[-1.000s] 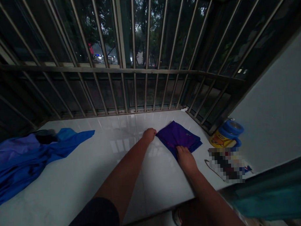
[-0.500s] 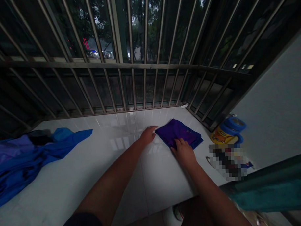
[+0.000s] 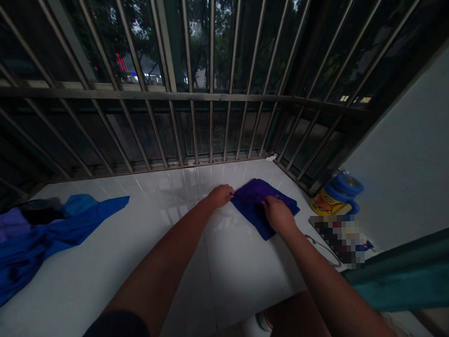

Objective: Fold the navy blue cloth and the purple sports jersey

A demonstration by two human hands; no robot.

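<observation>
A folded purple-and-blue garment (image 3: 252, 212) lies on the white tiled ledge in front of me. At its left corner my left hand (image 3: 221, 195) is closed, thumb and fingers pinching the fabric. My right hand (image 3: 279, 214) is closed on the purple upper layer near the middle, its fingertips partly hidden from view. Below that layer, a darker blue layer shows, reaching toward me in a point. The exact kind of garment cannot be made out.
A heap of blue and lilac clothes (image 3: 60, 230) lies on the left of the ledge (image 3: 169, 283). Metal window bars (image 3: 210, 97) rise behind. To the right are a blue-and-yellow mug-like container (image 3: 332, 196), a blurred-out item (image 3: 339, 238) and a green curtain (image 3: 408, 265).
My right hand has gone from resting flat on the garment to gripping its upper layer. More of the blue under layer now shows on the near side. My left fingers have closed on the corner.
</observation>
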